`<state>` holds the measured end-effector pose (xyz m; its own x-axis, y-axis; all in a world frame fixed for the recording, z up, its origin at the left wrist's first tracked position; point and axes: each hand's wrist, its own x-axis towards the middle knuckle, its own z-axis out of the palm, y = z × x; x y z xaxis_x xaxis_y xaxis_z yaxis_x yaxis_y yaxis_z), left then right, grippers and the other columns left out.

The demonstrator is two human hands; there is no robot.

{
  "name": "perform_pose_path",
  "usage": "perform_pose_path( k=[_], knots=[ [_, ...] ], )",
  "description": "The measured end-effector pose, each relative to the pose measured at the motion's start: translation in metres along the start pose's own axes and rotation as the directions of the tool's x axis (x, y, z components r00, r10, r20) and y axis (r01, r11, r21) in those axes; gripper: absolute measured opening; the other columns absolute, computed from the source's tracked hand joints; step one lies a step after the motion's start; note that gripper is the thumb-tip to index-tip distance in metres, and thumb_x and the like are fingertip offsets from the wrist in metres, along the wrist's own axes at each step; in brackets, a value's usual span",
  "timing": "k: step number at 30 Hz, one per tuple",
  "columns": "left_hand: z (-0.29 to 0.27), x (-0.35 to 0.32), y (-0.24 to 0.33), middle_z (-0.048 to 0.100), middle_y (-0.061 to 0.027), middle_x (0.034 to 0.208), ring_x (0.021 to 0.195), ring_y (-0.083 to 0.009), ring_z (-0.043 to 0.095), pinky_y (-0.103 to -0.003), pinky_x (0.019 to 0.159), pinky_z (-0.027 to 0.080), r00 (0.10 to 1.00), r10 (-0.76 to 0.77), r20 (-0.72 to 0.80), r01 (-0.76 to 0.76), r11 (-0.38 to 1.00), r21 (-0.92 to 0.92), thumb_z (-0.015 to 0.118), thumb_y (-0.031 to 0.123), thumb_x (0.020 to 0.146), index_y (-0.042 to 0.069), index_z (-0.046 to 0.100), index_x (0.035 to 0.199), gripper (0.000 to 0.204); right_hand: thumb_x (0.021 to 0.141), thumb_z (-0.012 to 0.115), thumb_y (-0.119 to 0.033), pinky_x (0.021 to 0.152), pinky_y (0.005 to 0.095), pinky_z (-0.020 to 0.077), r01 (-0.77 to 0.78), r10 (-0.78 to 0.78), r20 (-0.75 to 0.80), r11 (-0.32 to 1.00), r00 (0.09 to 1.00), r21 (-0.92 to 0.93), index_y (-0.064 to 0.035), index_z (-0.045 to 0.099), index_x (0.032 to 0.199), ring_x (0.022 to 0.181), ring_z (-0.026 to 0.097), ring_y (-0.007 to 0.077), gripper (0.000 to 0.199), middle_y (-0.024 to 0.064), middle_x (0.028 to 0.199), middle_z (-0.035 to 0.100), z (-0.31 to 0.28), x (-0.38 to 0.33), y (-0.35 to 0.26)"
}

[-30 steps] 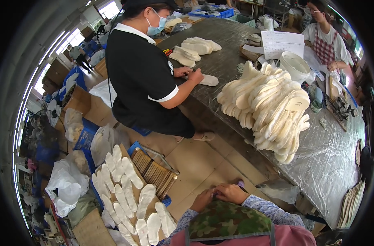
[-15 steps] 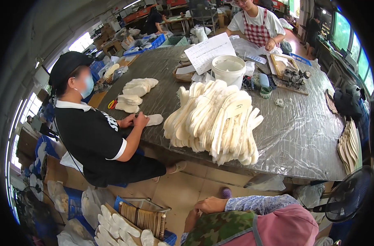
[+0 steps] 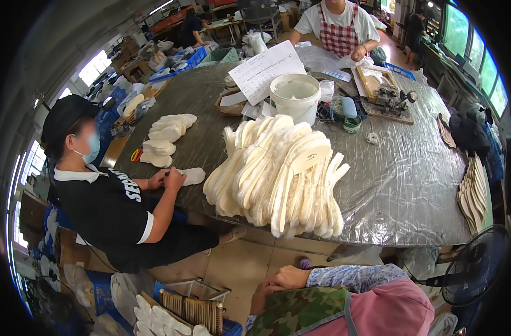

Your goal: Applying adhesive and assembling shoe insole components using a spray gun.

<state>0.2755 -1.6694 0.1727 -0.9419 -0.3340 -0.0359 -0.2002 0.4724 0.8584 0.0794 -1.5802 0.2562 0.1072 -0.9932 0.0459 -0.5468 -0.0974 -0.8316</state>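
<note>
My right hand (image 3: 289,278) lies folded over my left hand (image 3: 260,295) against my camouflage apron (image 3: 306,308). The right fingers are closed, and nothing shows in them. The left fingers are tucked beneath and hidden. Both hands are below the table edge, apart from everything on the table. A large tied bundle of cream, fleecy insoles (image 3: 272,173) stands at the near edge of the table (image 3: 401,190). To its left, a co-worker in a black cap holds a dark pen-like item (image 3: 166,173) over a single pale insole (image 3: 194,176).
Small insole piles (image 3: 168,129) and red-handled scissors (image 3: 136,154) lie at the left. Behind the bundle are a white bucket (image 3: 296,106) and paper sheet (image 3: 266,73). A person in a checked apron (image 3: 338,33) stands beyond. A black fan (image 3: 473,266) is at right; more insoles (image 3: 154,316) lie lower left.
My view has turned slightly right, so the table and the people around it sit farther left. My hands remain folded together. The co-worker's hands are still at the insole.
</note>
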Motion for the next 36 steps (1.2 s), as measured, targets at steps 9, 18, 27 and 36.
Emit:
perform_pose_path(
  k=[9, 18, 27, 36],
  knots=[
    [0.021, 0.014, -0.015, 0.057, -0.0185, 0.109, 0.098, -0.0332, 0.058, -0.040, 0.082, 0.048, 0.949, -0.312, -0.052, 0.300, 0.940, -0.160, 0.052, 0.009, 0.089, 0.009, 0.051, 0.122, 0.033, 0.084, 0.062, -0.037, 0.071, 0.0444, 0.0505, -0.042, 0.035, -0.058, 0.992, 0.998, -0.122, -0.0086, 0.055, 0.110, 0.086, 0.060, 0.0367, 0.039, 0.0152, 0.109, 0.053, -0.004, 0.002, 0.032],
    [0.029, 0.023, -0.014, 0.058, -0.0169, 0.105, 0.096, -0.0361, 0.058, -0.045, 0.081, 0.049, 0.953, -0.213, -0.216, 0.234, 0.969, 0.076, 0.053, 0.007, 0.086, 0.010, 0.051, 0.119, 0.034, 0.077, 0.067, -0.022, 0.082, 0.0440, 0.0472, -0.085, 0.083, -0.055, 0.995, 0.995, -0.044, -0.0097, 0.054, 0.112, 0.096, 0.059, 0.0326, 0.039, 0.0126, 0.108, 0.054, -0.009, 0.009, 0.050],
    [-0.036, 0.067, -0.029, 0.059, -0.0165, 0.107, 0.095, -0.0368, 0.059, -0.046, 0.079, 0.049, 0.954, -0.282, -0.103, 0.293, 0.949, 0.116, 0.051, 0.008, 0.086, 0.009, 0.053, 0.118, 0.032, 0.074, 0.072, -0.015, 0.066, 0.0367, 0.0520, -0.153, 0.143, -0.068, 0.973, 0.987, -0.175, -0.0093, 0.057, 0.108, 0.075, 0.064, 0.0226, 0.037, 0.0097, 0.094, 0.057, -0.008, 0.056, 0.061],
    [-0.099, 0.088, -0.080, 0.061, -0.0156, 0.102, 0.096, -0.0336, 0.060, -0.043, 0.079, 0.050, 0.991, -0.116, -0.069, 0.126, 0.978, 0.166, 0.054, 0.006, 0.078, 0.008, 0.058, 0.113, 0.035, 0.072, 0.072, -0.011, 0.069, 0.0365, 0.0507, -0.131, 0.120, -0.083, 0.982, 0.989, -0.139, -0.0050, 0.059, 0.102, 0.080, 0.064, 0.0275, 0.033, 0.0125, 0.092, 0.060, 0.007, 0.126, 0.050]
  ],
)
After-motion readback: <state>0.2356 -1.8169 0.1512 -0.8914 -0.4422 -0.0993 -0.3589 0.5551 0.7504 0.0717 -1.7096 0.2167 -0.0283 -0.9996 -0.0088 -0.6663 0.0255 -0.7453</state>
